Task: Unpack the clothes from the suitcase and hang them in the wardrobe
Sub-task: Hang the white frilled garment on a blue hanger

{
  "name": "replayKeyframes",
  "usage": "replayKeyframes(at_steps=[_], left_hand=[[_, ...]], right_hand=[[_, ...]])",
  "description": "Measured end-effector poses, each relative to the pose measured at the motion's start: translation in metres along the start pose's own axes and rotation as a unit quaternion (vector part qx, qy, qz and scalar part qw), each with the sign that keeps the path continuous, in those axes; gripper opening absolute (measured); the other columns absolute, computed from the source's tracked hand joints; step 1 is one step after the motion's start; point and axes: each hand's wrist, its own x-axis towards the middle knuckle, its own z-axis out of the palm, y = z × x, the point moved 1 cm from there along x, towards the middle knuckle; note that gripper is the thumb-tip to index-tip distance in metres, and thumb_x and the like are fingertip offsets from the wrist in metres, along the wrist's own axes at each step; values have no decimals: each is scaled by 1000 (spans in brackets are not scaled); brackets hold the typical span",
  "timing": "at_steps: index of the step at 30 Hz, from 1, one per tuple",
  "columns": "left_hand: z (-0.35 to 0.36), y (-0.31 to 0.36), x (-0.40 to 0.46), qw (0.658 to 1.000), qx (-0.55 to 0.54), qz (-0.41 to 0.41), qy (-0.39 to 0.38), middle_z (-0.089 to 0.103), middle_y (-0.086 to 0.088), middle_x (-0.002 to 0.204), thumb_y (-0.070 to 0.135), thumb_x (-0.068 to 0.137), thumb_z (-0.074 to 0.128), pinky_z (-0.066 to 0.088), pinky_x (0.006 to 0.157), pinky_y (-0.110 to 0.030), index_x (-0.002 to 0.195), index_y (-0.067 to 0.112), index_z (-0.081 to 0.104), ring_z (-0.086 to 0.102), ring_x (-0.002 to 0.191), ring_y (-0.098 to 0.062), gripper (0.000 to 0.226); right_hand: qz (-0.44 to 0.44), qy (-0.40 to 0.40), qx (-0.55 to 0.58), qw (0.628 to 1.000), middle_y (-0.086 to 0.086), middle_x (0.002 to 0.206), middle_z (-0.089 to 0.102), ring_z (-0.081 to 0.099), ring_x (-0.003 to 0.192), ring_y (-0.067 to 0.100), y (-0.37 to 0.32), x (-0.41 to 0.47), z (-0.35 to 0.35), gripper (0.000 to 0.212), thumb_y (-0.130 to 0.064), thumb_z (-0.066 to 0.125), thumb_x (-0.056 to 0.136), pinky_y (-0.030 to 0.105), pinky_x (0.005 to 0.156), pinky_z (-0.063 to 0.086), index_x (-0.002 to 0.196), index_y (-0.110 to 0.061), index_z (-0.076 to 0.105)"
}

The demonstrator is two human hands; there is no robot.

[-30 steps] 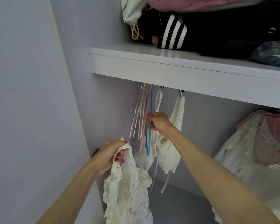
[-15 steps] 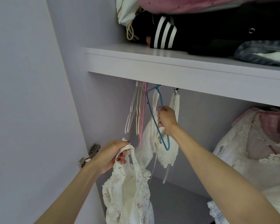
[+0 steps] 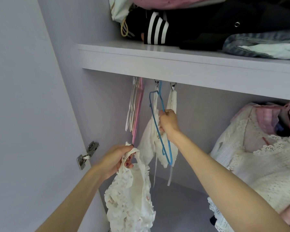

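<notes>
Head view. Wardrobe interior, lilac walls, seen from below the shelf (image 3: 157,64).

Right hand (image 3: 168,122): raised under the shelf, fingers curled round one side of a blue hanger (image 3: 160,124). The hanger is tilted, hook end up near the shelf's underside, lower end pointing down and right (whether the hook sits on a rail cannot be told; the shelf edge hides it). A ring shows on one finger.

Left hand (image 3: 119,158): lower and nearer, fingers and thumb pinching the bunched top of a white top (image 3: 131,195) with ruffled edges and a faint floral print. The top hangs free below the hand, in front of the wardrobe's open left side.

Hanging behind the blue hanger: a white garment (image 3: 149,144) held by two metal clips (image 3: 173,85) under the shelf, ties trailing down.

Left of it: a bunch of spare hangers (image 3: 135,106), white and pink, close together, hanging straight.

Right: lace clothes (image 3: 258,161), white and pink, already hanging, packed together.

On the shelf: a folded pile (image 3: 199,25), black with white stripes, pink above, denim at right.

Lower left: a metal hinge (image 3: 87,155) on the wardrobe's side panel.
</notes>
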Motion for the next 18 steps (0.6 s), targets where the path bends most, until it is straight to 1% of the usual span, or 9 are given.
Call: replayKeyframes(at_steps=[2, 4, 6, 8, 10, 12, 14, 15, 18], left_hand=[[3, -3, -1, 1000, -11, 0, 5, 49, -6, 55, 12, 93, 51, 45, 45, -26, 61, 3, 63, 39, 42, -12, 35], [5, -5, -2, 1000, -17, -1, 8, 50, -6, 55, 11, 93, 51, 45, 45, -26, 60, 3, 63, 40, 42, -13, 36], [6, -7, -1, 1000, -14, -4, 6, 50, -6, 55, 12, 93, 51, 45, 46, -27, 64, 1, 62, 40, 42, -13, 33], [5, -10, 0, 1000, -7, -9, 7, 48, -7, 58, 13, 93, 52, 45, 48, -27, 68, -1, 62, 41, 42, -14, 30], [6, -15, 1, 1000, -5, -16, 9, 45, -10, 60, 15, 92, 53, 45, 50, -29, 70, -2, 63, 43, 43, -15, 30], [8, -21, 2, 1000, -1, -26, 10, 47, -11, 61, 15, 93, 53, 49, 56, -31, 72, -2, 65, 45, 49, -18, 29], [12, -26, 3, 999, 16, -34, 5, 51, -12, 61, 15, 93, 52, 50, 67, -33, 75, -3, 63, 48, 53, -20, 28], [13, -29, 2, 999, 32, -38, 1, 53, -13, 63, 14, 93, 51, 49, 68, -33, 78, -3, 63, 49, 54, -21, 26], [16, -36, 5, 995, 85, -55, 6, 56, -15, 74, 14, 93, 52, 51, 58, -28, 84, -1, 67, 52, 57, -21, 23]], right_hand=[[4, 3, -3, 1000, -3, 73, 44, 35, 54, 9, 7, -2, -4, 16, -18, 34, 98, 20, 42, 28, 107, -16, 47], [-7, -5, -31, 999, -9, 79, 45, 32, 56, 3, 18, -6, -9, 29, -24, 32, 100, 17, 46, 28, 125, -25, 47], [0, -14, -40, 999, -6, 80, 49, 34, 54, 5, 26, -11, -14, 32, -19, 29, 101, 17, 43, 30, 126, -29, 45], [35, -24, -38, 998, 0, 74, 52, 40, 51, 11, 32, -16, -19, 28, -8, 29, 98, 21, 42, 32, 117, -15, 49], [88, -36, -65, 993, 3, 73, 53, 42, 50, 15, 39, -22, -28, 18, -5, 33, 94, 23, 44, 32, 93, -8, 51], [129, -38, -122, 983, 4, 69, 48, 40, 51, 16, 52, -25, -38, 19, -17, 44, 92, 24, 45, 30, 74, -11, 45], [131, -29, -208, 969, 4, 64, 45, 42, 52, 19, 67, -29, -51, 38, -39, 51, 91, 24, 46, 31, 66, -12, 42], [118, -14, -252, 961, 4, 62, 46, 45, 54, 20, 73, -32, -57, 46, -48, 49, 90, 26, 48, 32, 63, -12, 41], [58, 80, -303, 948, 7, 66, 54, 55, 69, 27, 88, -44, -79, 59, -64, 39, 88, 30, 61, 38, 58, -13, 42]])
